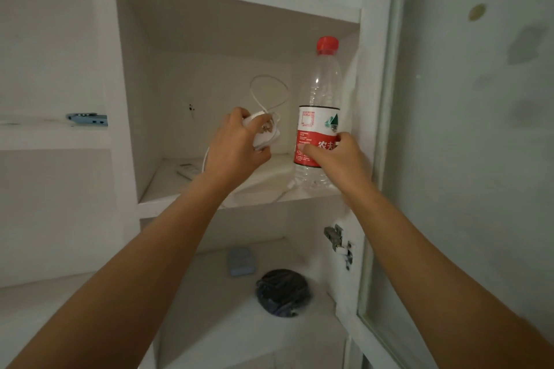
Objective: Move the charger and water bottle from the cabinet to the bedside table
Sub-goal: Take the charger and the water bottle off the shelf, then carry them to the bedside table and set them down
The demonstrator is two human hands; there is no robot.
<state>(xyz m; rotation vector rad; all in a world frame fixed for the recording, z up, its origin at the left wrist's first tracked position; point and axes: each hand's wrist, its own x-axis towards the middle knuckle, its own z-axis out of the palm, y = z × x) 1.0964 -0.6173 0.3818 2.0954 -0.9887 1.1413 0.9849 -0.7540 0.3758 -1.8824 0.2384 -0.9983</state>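
A clear water bottle point(319, 105) with a red cap and a red-and-white label stands upright at the right end of the white cabinet shelf point(209, 189). My right hand point(335, 156) is wrapped around its lower label. My left hand point(236, 144) grips a white charger point(265, 133) lifted above the shelf. The charger's white cable point(269, 93) loops up behind it and also hangs down past my wrist.
A white remote point(187, 171) lies at the left of the same shelf. The shelf below holds a pale blue box point(242, 260) and a dark bundle point(281, 290). The glass cabinet door point(467, 159) stands open on the right. A blue item point(87, 119) lies on the left ledge.
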